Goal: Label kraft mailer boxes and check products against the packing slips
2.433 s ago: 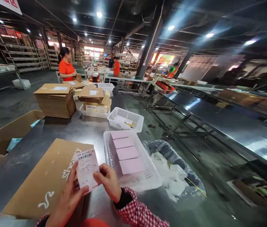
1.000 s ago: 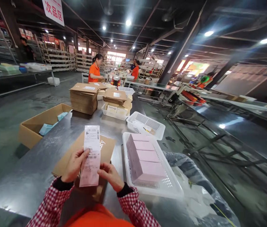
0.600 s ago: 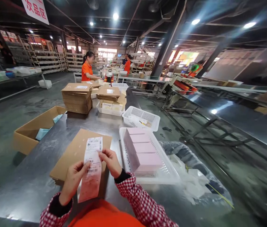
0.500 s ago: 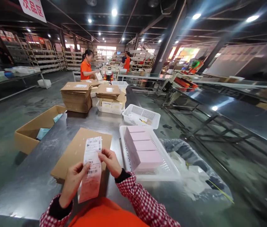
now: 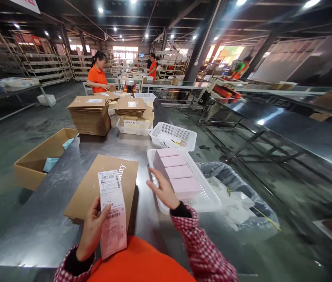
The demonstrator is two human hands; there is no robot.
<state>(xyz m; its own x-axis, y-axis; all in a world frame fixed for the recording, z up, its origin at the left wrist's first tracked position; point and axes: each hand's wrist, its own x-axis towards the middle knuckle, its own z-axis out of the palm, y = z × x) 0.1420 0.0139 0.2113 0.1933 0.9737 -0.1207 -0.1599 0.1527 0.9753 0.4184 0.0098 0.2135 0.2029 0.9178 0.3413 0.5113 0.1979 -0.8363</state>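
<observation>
My left hand (image 5: 94, 224) pinches the edge of a long printed shipping label (image 5: 113, 196), its upper part white and its lower part pinkish. The label is held over a stack of flat brown cardboard mailers (image 5: 89, 186) with white lettering on top. My right hand (image 5: 164, 188) is off the label, fingers apart and holding nothing. It hovers at the left side of a white plastic basket (image 5: 208, 197), beside a row of several pale pink boxes (image 5: 179, 172) in that basket.
Further along the metal table (image 5: 51, 207) stand a tall cardboard stack (image 5: 89, 117), a basket of boxes (image 5: 135, 129) and a white basket (image 5: 173, 135) with small items. An open carton (image 5: 33, 168) is left; a plastic-lined bin (image 5: 233, 203) is right. A co-worker (image 5: 97, 74) stands across.
My right hand has let go of the label and moved right to the basket of pink boxes, its fingers spreading. My left hand keeps the label. The view has shifted slightly.
</observation>
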